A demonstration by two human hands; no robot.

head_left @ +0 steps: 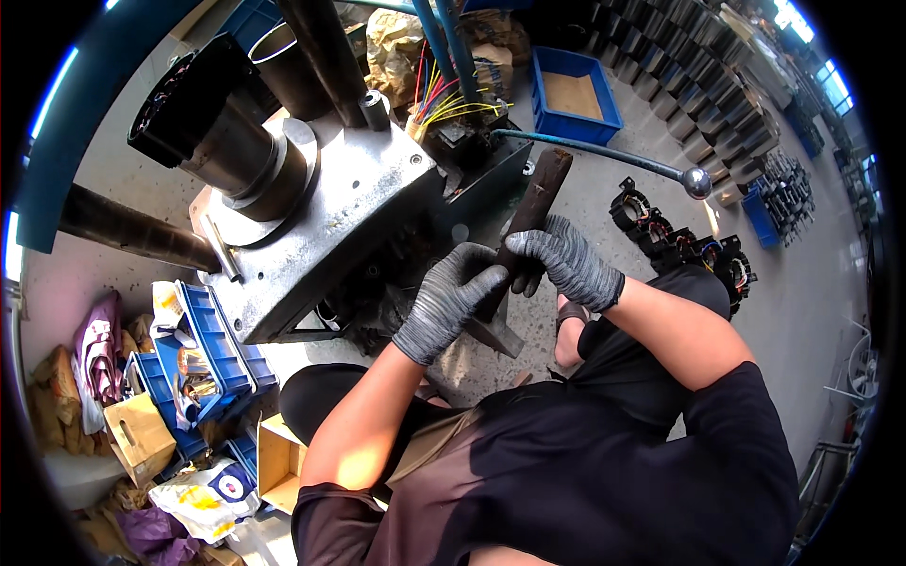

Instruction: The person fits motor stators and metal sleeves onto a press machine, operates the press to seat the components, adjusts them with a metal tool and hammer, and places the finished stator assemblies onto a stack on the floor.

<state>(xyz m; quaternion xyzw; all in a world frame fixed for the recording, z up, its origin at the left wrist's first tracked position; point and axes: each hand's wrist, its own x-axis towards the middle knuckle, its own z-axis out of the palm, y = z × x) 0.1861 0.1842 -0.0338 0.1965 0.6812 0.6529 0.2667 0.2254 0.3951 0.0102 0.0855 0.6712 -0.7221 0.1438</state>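
Note:
A dark brown, worn bar [540,191], perhaps wood or rusted metal, slants up and away in front of me. My left hand [445,297], in a grey knit glove, closes on its lower part with the thumb along it. Higher up, my gloved right hand [571,259] grips the same bar, thumb on top and fingers curled beneath. The bar's lower end is partly hidden by the left hand. To the left stands a metal press table [344,203]. On it a metal cylinder [231,146] carries a black ring-shaped part [189,99].
A metal pin [222,247] and an open tube [291,75] are on the press table. A ball-ended lever [696,182] reaches rightward beyond my hands. Black wired ring parts [679,231] lie right, near a blue bin [604,94]. Blue crates [212,349] stand left.

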